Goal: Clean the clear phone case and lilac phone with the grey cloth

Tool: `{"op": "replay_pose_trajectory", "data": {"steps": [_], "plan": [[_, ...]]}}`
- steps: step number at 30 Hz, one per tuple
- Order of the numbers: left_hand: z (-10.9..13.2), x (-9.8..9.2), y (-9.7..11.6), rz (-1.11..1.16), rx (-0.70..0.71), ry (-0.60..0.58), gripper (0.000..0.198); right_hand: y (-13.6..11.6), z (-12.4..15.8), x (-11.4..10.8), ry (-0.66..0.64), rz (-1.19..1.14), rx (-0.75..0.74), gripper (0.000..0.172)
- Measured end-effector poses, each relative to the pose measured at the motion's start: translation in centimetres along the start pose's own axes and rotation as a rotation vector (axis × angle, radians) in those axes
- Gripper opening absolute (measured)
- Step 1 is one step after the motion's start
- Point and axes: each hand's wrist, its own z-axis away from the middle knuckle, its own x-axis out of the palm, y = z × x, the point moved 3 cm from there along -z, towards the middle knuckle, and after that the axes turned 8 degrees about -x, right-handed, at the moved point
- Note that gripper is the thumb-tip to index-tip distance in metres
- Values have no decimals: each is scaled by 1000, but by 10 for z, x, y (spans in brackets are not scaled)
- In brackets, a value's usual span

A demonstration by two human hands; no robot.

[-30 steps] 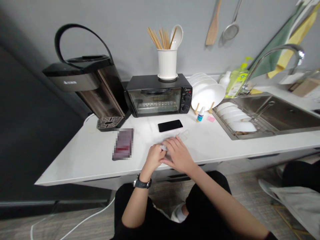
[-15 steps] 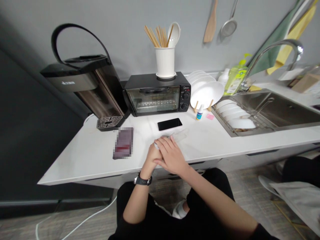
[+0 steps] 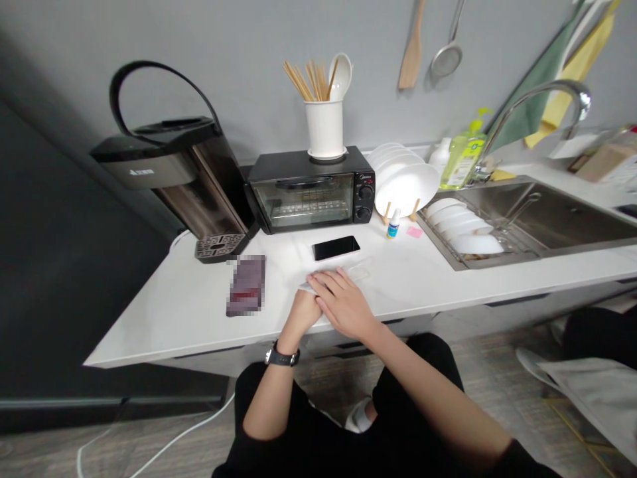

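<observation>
Left hand: [image 3: 307, 309] near the counter's front edge, mostly covered from above; can't tell whether its fingers are spread or curled; watch [image 3: 281, 355] on that wrist
Right hand: [image 3: 346, 305] laid across the left, touching it; fingers extended and close together; palm side hidden, so can't tell if it pinches anything
White film: [image 3: 306, 286] thin, wrinkled, at the left hand's knuckles, partly under the right fingers; can't tell if it is worn or held
Clear film: [image 3: 361, 271] flat on the counter [image 3: 189, 318], just beyond the right fingertips; can't tell if it joins the white film
Phone: [image 3: 336, 247] screen dark, just beyond both hands
Blurred item: [image 3: 246, 285] purple-grey, left of the left hand, apart from it
Small bottle: [image 3: 393, 224] upright, beyond and right of the right hand; pink slip [image 3: 414, 232] beside it
Toaster oven: [image 3: 308, 199] beyond the phone, door down
</observation>
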Motion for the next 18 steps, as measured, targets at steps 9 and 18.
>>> {"op": "replay_pose_trajectory", "data": {"steps": [9, 18], "plan": [[-24, -5, 33, 422, 74, 126, 48, 56, 19, -34, 558, -720, 506, 25], [-41, 20, 73, 212, 223, -187, 65, 67, 21, 13, 974, -1192, 858, 34]]}}
